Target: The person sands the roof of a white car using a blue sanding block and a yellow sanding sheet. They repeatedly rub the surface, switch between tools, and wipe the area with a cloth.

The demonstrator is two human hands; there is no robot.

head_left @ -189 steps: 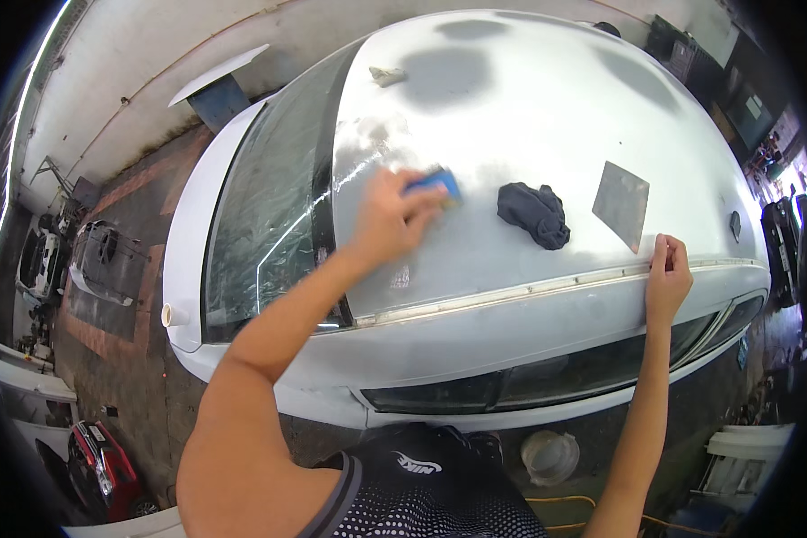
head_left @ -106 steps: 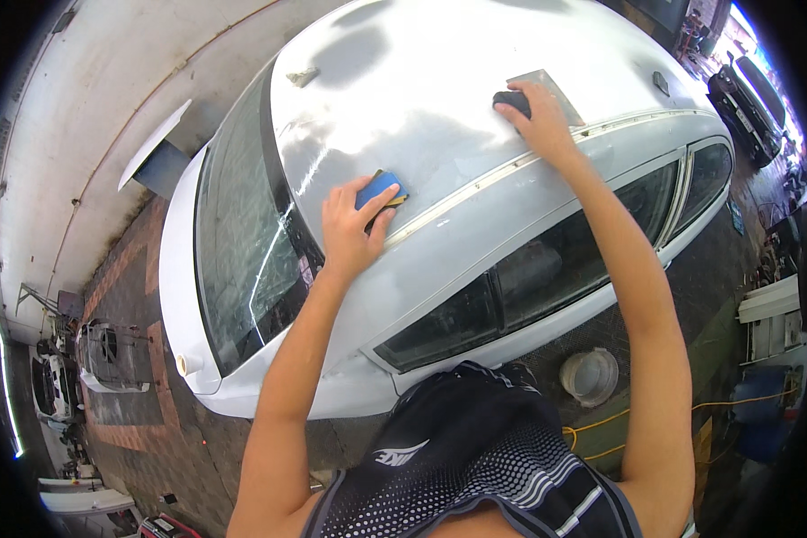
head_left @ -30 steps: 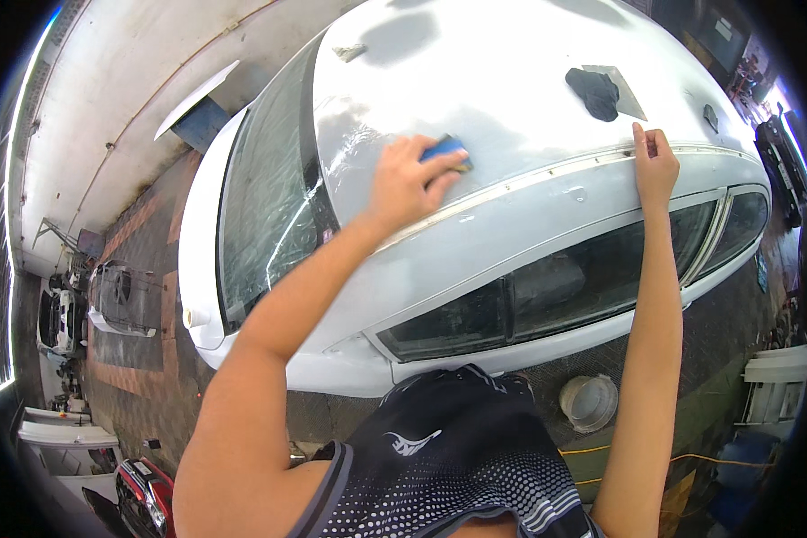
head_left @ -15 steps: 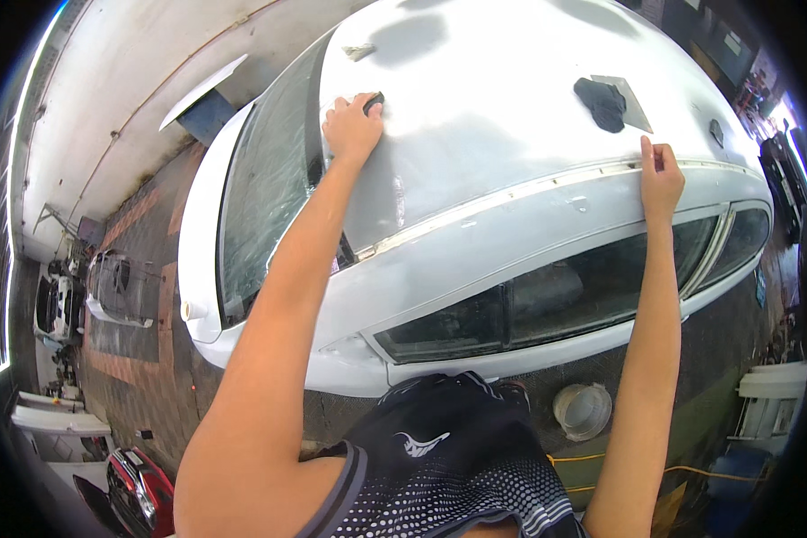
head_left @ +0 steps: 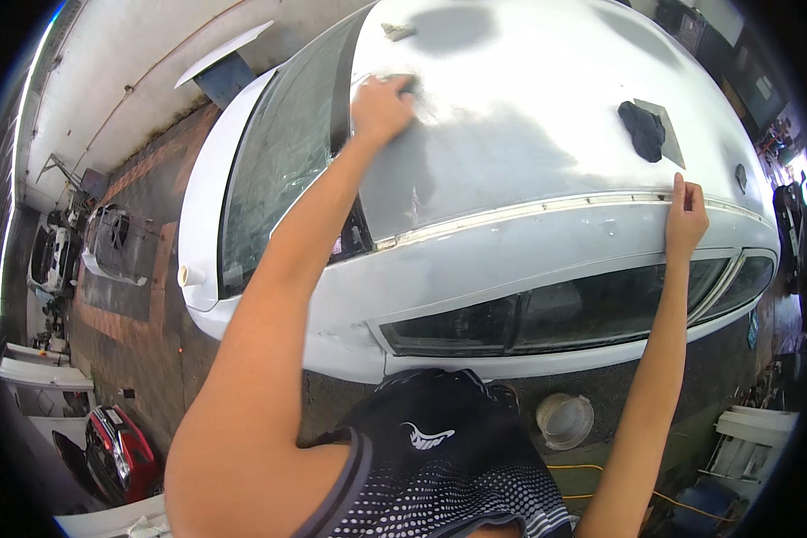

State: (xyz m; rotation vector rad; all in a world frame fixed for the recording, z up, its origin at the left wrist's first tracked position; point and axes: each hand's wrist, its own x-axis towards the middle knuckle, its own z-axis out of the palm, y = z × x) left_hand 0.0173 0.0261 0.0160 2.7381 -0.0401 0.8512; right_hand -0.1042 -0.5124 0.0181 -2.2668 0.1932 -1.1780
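My left hand [head_left: 383,108] is clamped on a dark block [head_left: 410,85], on the car roof [head_left: 511,161] near the windscreen [head_left: 287,134] (a rubbing stroke, I'd judge; the next calls for even pressure). My right hand [head_left: 688,215] curls at the roof edge [head_left: 547,208]; whether its fingers meet, I can't tell. My shirt [head_left: 358,484] bears a white logo [head_left: 432,437], no readable lettering.

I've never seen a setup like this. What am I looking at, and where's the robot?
There's no robot: these are a person's bare hands, seen from a camera worn on the head, looking down. Its wide lens bends straight edges. Before the person is a white car roof with grey patches. The left hand holds a small dark pad, mostly hidden. The right hand is at the roof's edge, holding nothing visible. A dark cloth overlaps a flat grey sheet on the roof.
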